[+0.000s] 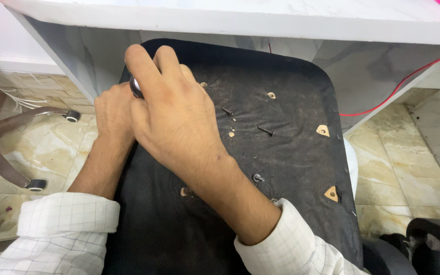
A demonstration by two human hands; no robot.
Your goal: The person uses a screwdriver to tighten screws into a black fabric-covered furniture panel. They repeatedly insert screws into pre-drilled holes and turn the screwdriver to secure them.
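Under the white surface (260,23) at twelve o'clock lies the biggest thing we work on, an upturned seat (281,168) with its dusty black underside facing us. It fills the middle of our view, set over the tiled floor (398,147). At nine o'clock the chair base (11,147) lies apart on the tiles, its casters showing.

Our right hand (174,122) crosses to the seat's eleven o'clock corner and is closed around a dark rounded tool handle (136,87), of which only a small part shows. Our left hand (112,114) sits just behind it at the same corner, touching the seat; we cannot tell whether it grips anything, since the right hand hides its fingers.

Near the seat's centre two loose black screws (266,131) lie on the fabric, well apart from our hands. A third screw (257,178) stands in a hole at five o'clock, and bare mounting holes (323,131) show at three o'clock.

We judge that we are driving or loosening a fastener at that corner. The next move calls for steady downward pressure and keeping the tool square.
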